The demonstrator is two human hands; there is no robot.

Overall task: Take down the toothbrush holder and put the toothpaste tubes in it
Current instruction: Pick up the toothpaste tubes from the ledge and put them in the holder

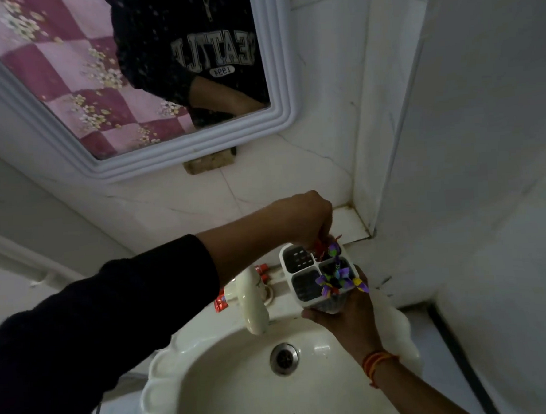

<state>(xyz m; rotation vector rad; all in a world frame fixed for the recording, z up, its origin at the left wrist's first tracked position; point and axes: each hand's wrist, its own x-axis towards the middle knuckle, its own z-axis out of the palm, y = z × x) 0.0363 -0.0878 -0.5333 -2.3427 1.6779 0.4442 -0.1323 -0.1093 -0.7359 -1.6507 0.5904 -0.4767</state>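
The white toothbrush holder (302, 266) has several compartments and hangs over the sink's back right rim. My right hand (347, 314) cups it from below. Purple and green pieces (337, 281) stick out of its right compartments. My left hand (304, 219) reaches across from the left, its fingers pinched on a red toothpaste tube (319, 246) at the holder's far compartment. Most of that tube is hidden by my fingers. Red tube ends (263, 272) lie on the ledge behind the tap, and another red end (221, 303) lies left of it.
A cream tap (254, 307) juts over the cream basin (192, 368) with its metal drain (284, 358). A white-framed mirror (179, 155) hangs on the tiled wall above. A tiled corner column (373, 136) stands close on the right.
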